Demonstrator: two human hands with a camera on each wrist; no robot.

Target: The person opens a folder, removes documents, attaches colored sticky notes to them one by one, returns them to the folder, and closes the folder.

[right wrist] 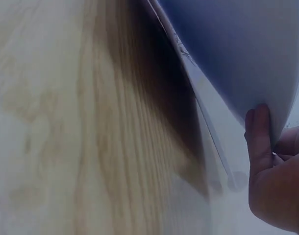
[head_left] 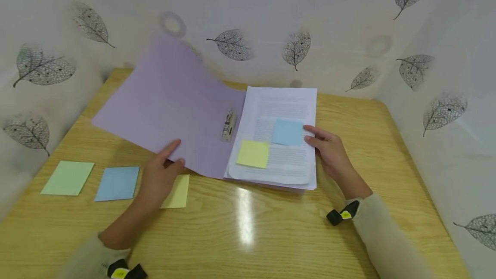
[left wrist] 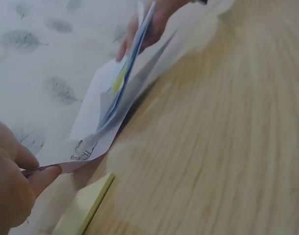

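Observation:
A purple folder [head_left: 166, 98] lies spread on the table, its left cover raised and tilted. My left hand [head_left: 156, 178] pinches that cover's lower edge between thumb and fingers, as the left wrist view also shows. White printed sheets [head_left: 286, 104] rest on the right side, bearing a blue sticky note [head_left: 288, 132] and a yellow sticky note [head_left: 253, 154]. The sheets' right edge is gripped by my right hand [head_left: 331, 152]; in the right wrist view its fingers [right wrist: 260, 137] lie against the underside of the lifted sheets. A metal clip [head_left: 228, 125] sits near the fold.
Left of the folder, a green sticky pad [head_left: 67, 178] and a blue sticky pad [head_left: 117, 183] lie on the wooden table [head_left: 271, 236]. A yellow sticky pad [head_left: 179, 193] is partly covered by my left hand. Behind stands a leaf-patterned wall [head_left: 263, 3].

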